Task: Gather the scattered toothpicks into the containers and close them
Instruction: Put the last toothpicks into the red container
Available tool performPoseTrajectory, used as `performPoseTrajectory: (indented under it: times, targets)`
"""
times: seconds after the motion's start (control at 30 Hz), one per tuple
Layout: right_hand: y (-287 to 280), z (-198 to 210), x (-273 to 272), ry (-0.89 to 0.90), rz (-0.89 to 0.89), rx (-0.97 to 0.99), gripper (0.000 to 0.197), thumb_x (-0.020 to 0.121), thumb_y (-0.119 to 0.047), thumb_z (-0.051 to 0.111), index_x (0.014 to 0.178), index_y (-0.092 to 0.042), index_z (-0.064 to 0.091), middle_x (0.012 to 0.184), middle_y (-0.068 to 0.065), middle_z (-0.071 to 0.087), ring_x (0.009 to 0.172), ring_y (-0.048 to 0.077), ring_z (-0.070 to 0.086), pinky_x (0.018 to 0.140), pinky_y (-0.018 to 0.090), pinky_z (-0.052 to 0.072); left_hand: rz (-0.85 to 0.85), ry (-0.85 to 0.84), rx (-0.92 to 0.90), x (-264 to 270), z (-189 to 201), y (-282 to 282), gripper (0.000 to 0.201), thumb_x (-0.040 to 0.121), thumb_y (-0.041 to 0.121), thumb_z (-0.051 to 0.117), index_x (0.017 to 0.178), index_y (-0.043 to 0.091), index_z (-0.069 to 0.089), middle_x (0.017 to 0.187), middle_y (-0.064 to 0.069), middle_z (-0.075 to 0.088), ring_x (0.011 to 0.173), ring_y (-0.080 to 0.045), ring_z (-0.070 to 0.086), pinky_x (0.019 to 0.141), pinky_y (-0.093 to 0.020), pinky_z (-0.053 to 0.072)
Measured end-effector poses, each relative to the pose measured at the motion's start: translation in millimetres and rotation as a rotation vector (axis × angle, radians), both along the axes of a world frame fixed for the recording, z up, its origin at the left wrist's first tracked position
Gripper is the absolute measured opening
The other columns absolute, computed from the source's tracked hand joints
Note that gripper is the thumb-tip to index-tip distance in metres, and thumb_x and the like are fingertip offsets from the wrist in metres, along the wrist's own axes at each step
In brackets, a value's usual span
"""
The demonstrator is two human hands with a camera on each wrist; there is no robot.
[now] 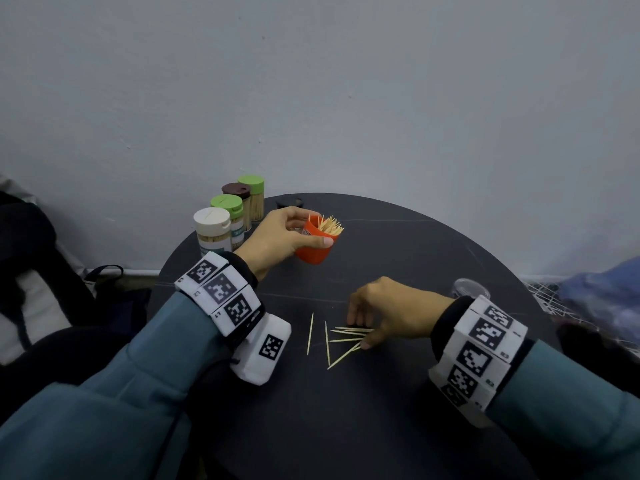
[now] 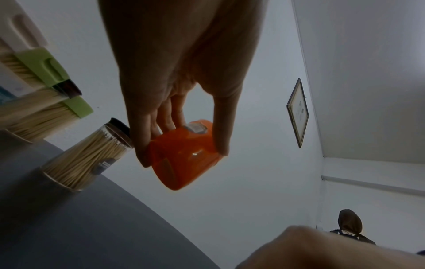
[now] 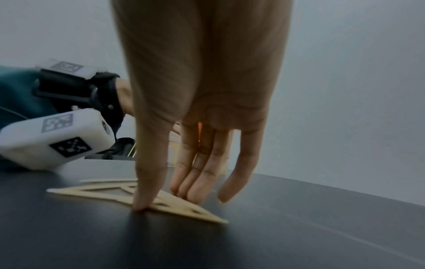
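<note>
Thin wooden toothpicks (image 1: 341,337) on the dark round worktop (image 1: 398,393) are best raked together by the right hand's (image 1: 388,311) flattened fingers (image 3: 202,174), then pinched; the tilted orange plastic container (image 1: 315,242) is gripped by the left hand (image 1: 277,237).

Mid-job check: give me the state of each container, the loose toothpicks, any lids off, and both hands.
orange container: open, tilted, toothpicks inside, held off the table
left hand: grip around the orange container
loose toothpicks: scattered flat on the table
right hand: fingers straight, pressing on the toothpicks
four capped containers: upright, closed, full
dark lid: off, lying on the table
</note>
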State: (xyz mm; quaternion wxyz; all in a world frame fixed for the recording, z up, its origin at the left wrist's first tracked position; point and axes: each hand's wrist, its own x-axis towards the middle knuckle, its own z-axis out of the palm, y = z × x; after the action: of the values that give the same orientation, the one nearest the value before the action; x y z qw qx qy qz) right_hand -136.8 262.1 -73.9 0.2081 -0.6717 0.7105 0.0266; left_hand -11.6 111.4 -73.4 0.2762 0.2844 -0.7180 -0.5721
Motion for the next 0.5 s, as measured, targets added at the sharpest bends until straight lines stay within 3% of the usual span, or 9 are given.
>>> performPoseTrajectory:
  times: [0.13, 0.27, 0.37, 0.5]
  targets:
    - [-2.6, -0.4, 3.8, 0.02, -0.019, -0.054, 0.017, 0.082, -0.018, 0.07, 0.097, -0.012, 0.068, 0.089, 0.001, 0.069, 0.076, 0.008, 0.06, 0.075, 0.023, 0.052, 0.005, 0.005, 0.006, 0.8, -0.3, -0.3, 0.055, 0.074, 0.013, 0.078, 0.124, 0.014, 0.056, 0.122, -0.005, 0.06, 0.115, -0.017, 0.054, 0.079, -0.022, 0.046]
    - [-6.5, 1.9, 8.2, 0.123, -0.018, -0.064, 0.01, 0.082, -0.016, 0.067, 0.092, -0.015, 0.068, 0.077, -0.008, 0.057, 0.075, 0.011, 0.056, 0.07, 0.025, 0.049, 0.004, 0.004, 0.006, 0.4, -0.2, -0.2, 0.055, 0.074, 0.013, 0.078, 0.124, 0.014, 0.056, 0.122, -0.004, 0.06, 0.115, -0.017, 0.054, 0.08, -0.023, 0.046]
    - [-10.2, 4.1, 10.8, 0.216, -0.013, -0.021, 0.012, 0.082, -0.017, 0.066, 0.094, -0.014, 0.067, 0.081, -0.007, 0.051, 0.077, 0.014, 0.052, 0.067, 0.026, 0.044, -0.003, -0.002, 0.004, 0.6, 0.0, -0.1, 0.055, 0.075, 0.013, 0.077, 0.125, 0.014, 0.055, 0.122, -0.004, 0.059, 0.114, -0.016, 0.053, 0.08, -0.023, 0.046]
    - [-13.0, 5.6, 12.8, 0.3, -0.015, 0.042, 0.019, 0.085, -0.019, 0.063, 0.101, -0.009, 0.064, 0.103, 0.005, 0.059, 0.088, 0.023, 0.058, 0.068, 0.028, 0.043, -0.005, -0.003, 0.006, 0.8, 0.3, 0.1, 0.053, 0.075, 0.013, 0.077, 0.123, 0.016, 0.055, 0.121, -0.003, 0.059, 0.114, -0.015, 0.053, 0.081, -0.024, 0.045]
